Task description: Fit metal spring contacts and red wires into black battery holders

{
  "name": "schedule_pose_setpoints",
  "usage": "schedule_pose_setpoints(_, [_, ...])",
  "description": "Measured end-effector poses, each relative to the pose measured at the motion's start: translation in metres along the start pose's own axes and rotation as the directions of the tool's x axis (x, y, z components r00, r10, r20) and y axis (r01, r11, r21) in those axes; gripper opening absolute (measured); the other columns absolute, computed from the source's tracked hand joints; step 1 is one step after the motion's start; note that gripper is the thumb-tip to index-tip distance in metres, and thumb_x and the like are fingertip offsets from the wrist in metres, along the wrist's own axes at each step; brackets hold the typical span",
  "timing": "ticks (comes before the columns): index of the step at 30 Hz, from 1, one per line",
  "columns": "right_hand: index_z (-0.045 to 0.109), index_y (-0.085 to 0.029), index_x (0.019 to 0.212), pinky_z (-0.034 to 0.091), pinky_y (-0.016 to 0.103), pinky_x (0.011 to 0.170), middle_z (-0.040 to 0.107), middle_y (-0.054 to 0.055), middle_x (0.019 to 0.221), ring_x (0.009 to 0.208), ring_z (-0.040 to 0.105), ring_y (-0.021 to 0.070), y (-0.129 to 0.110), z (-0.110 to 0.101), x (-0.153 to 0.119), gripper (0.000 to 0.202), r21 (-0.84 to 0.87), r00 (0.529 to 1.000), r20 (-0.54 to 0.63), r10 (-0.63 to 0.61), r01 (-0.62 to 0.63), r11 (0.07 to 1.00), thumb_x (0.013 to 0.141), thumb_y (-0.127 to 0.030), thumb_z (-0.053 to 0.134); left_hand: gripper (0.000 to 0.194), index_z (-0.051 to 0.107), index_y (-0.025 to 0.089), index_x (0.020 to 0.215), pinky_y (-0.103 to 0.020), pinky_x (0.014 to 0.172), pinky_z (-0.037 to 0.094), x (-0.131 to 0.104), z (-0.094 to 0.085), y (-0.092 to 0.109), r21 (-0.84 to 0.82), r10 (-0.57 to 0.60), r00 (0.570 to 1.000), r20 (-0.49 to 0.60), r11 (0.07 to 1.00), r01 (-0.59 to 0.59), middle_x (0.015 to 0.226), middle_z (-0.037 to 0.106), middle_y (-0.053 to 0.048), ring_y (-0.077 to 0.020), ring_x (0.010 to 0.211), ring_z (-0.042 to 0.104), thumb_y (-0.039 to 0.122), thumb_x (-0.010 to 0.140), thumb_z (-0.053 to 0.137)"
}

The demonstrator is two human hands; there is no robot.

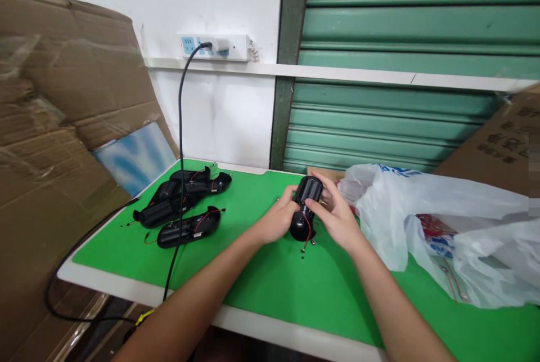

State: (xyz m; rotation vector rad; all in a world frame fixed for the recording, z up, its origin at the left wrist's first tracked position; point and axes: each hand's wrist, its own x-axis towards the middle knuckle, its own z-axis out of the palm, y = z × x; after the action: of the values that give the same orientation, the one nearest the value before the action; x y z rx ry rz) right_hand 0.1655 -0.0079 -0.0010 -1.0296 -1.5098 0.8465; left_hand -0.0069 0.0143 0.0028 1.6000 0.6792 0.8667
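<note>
A glossy black plastic part (pixel 307 188) with a rounded lower end and a thin red wire is held just above the green tabletop (pixel 270 272), right of its middle. My left hand (pixel 279 217) grips its left side, thumb on the front. My right hand (pixel 335 210) grips the right side, with its thumb pressed near the part's middle. The fingertips behind the part are mostly hidden. Small metal bits show by the red wire's lower end. Several similar black parts with red wires (pixel 189 229) lie grouped on the left of the table.
A black cable (pixel 180 125) hangs from a white power strip (pixel 236 47) across the table's left side. White plastic bags (pixel 388 210) with red wires cover the right side. Cardboard (pixel 54 97) stands at the left, and a green shutter (pixel 379 30) is behind.
</note>
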Motion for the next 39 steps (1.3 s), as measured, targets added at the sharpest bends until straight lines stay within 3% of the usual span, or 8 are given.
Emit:
schedule_pose_setpoints(4, [0.039,-0.025,0.153,0.053,0.034,0.108,0.055,0.010,0.143,0.127,0.060,0.0192,0.000,-0.002,0.000,0.072,0.032,0.999,0.042,0.017,-0.019,0.999,0.090,-0.041,0.069,0.036,0.043,0.016,0.130,-0.036,0.097,0.046,0.002,-0.002,-0.002,0.023,0.043,0.999,0.028,0.999,-0.044,0.113,0.060,-0.008,-0.0204,0.105,0.056,0.030,0.097,0.041])
schedule_pose_setpoints(7, [0.037,-0.024,0.155,0.053,0.035,0.109,0.054,0.011,0.143,0.126,0.062,0.0193,0.002,-0.002,0.001,0.074,0.036,0.998,0.061,0.024,-0.026,0.999,0.090,-0.041,0.068,0.043,0.037,0.016,0.140,-0.037,0.102,0.047,0.003,-0.003,-0.007,0.043,0.097,0.994,0.054,0.994,-0.100,0.122,0.061,-0.011,-0.0208,0.112,0.058,0.032,0.100,0.041])
schedule_pose_setpoints(17, [0.038,-0.024,0.155,0.050,0.035,0.113,0.051,0.010,0.146,0.131,0.058,0.0183,0.005,-0.001,0.000,0.073,0.038,0.999,0.047,0.012,-0.014,0.999,0.088,-0.032,0.067,0.053,0.028,0.014,0.151,-0.042,0.121,0.032,0.001,-0.007,-0.002,0.137,0.154,0.984,0.090,0.977,-0.166,0.148,0.049,-0.016,-0.0227,0.140,0.046,0.029,0.102,0.040])
schedule_pose_setpoints(26, [0.031,-0.026,0.158,0.058,0.032,0.100,0.054,0.012,0.143,0.116,0.067,0.0176,0.005,-0.001,-0.002,0.082,0.072,0.994,0.096,0.047,-0.054,0.996,0.087,-0.034,0.071,0.053,0.027,0.015,0.150,-0.044,0.121,0.033,0.001,-0.011,-0.001,0.138,0.145,0.983,0.114,0.977,-0.160,0.146,0.049,-0.017,-0.0237,0.140,0.045,0.028,0.101,0.040])
schedule_pose_setpoints(39, [0.037,-0.026,0.150,0.057,0.033,0.103,0.055,0.012,0.141,0.117,0.066,0.0169,0.005,0.000,-0.002,0.075,0.061,0.995,0.095,0.029,-0.035,0.998,0.086,-0.033,0.074,0.050,0.031,0.016,0.149,-0.045,0.121,0.034,0.000,-0.013,0.000,0.156,0.180,0.976,0.122,0.968,-0.198,0.146,0.050,-0.016,-0.0244,0.138,0.047,0.029,0.102,0.042])
